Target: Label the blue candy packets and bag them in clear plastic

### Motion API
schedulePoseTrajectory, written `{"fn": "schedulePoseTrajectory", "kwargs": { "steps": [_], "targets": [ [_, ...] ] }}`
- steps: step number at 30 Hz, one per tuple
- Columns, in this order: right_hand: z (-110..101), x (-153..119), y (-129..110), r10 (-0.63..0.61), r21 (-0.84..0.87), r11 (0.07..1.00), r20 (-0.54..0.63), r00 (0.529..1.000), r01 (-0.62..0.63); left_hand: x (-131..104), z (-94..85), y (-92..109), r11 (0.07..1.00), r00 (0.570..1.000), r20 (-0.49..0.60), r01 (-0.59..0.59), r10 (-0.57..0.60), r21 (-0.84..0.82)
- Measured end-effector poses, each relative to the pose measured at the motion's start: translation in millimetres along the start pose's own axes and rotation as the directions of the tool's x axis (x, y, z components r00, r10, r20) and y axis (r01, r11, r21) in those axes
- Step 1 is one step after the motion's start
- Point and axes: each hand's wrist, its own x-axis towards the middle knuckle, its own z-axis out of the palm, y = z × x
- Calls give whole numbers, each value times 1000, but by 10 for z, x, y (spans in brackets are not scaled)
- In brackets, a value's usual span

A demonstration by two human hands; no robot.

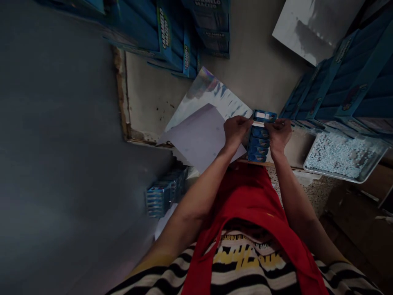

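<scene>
A row of small blue boxes (258, 143) lies near the table's front edge, directly before me. Above it my left hand (237, 130) and my right hand (278, 132) are pinched at opposite ends of a narrow white strip (258, 123), which looks like a sticker. The strip spans the row crosswise, close to the far end; whether it touches the boxes I cannot tell. Another white patch shows on the farthest box. Beside my left hand lie a white paper sheet (199, 137) and, under it, a shiny silvery sheet (225, 96).
Blue cartons marked "Caramelo Macizo" (172, 37) stand at the back left. More blue cartons (346, 82) line the right side. A clear tray of small pale pieces (344, 157) sits at the right edge. Stacked blue boxes (164, 194) are lower left, beside a grey wall (61, 143).
</scene>
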Motion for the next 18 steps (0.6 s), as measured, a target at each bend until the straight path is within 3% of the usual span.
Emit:
{"fn": "schedulePoseTrajectory", "kwargs": {
  "steps": [9, 12, 14, 16, 18],
  "targets": [
    [11, 86, 115, -25, -98, 995, 3, 1000, 25, 132, 86, -218, 997, 999, 19, 28, -27, -72],
    [-62, 130, 145, -79, -274, 960, -44, 996, 64, 178, 200, -333, 965, 988, 67, 154, -143, -213],
    [-100, 138, 179, -127, -366, 927, -93, 987, 85, 164, 315, -389, 913, 958, 92, 288, -273, -288],
    [-108, 127, 225, -129, -338, 937, -88, 988, 93, 114, 423, -401, 884, 930, 42, 359, -364, -299],
    [-111, 109, 273, -116, -260, 960, -47, 992, 100, 36, 438, -338, 921, 941, -61, 311, -333, -236]
  ]
}}
